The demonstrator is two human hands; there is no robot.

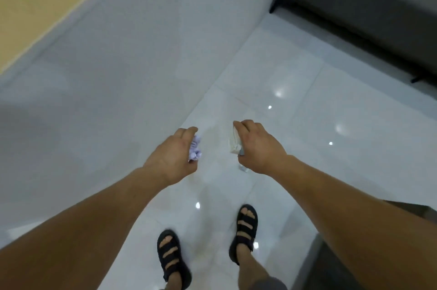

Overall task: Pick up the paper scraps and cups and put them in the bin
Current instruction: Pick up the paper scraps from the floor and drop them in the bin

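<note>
both hands are full: the left hand [170,159] is closed round a crumpled pale lilac paper scrap [195,149], the right hand [259,147] pinches a squashed white paper cup [234,142] above the glossy white tiled floor [307,112]. picking up looks done; no bin in view, so dropping remains. no writing readable.

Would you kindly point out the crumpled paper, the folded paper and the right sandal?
Crumpled paper [195,149], head view, its bulging middle.
Folded paper [234,143], head view, its flat side.
Right sandal [246,226], head view, a middle strap.
</note>
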